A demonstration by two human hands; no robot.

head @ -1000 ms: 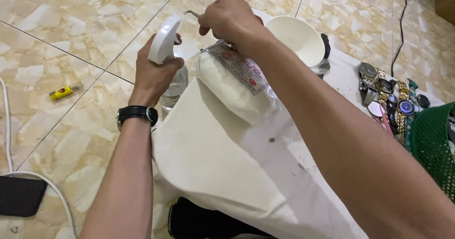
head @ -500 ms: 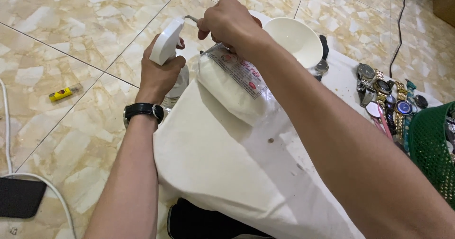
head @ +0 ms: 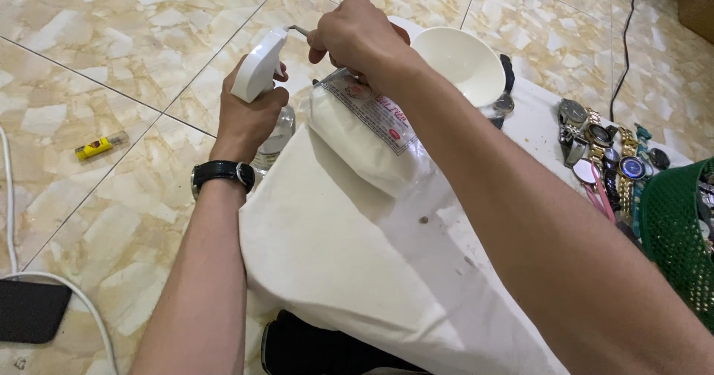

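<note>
My left hand [head: 249,118] grips a clear spray bottle [head: 277,133] around its neck, with the white trigger head [head: 258,67] sticking up above my fingers. A black wristwatch [head: 222,172] sits on that wrist. My right hand [head: 357,36] is closed on the small metal nozzle tip [head: 297,30] at the front of the trigger head. Under my right wrist lies a clear bag of white powder [head: 368,137] with a printed label, resting on a white cloth [head: 335,271].
A white bowl [head: 461,62] stands beyond the bag. Several wristwatches [head: 606,152] lie at the right beside a green mesh basket [head: 680,226]. A yellow lighter [head: 100,146], a white cable [head: 59,278] and a black device [head: 30,312] lie on the tiled floor.
The view has shifted slightly. Both hands stay on the spray bottle's head, with my right fingers still at the nozzle.
</note>
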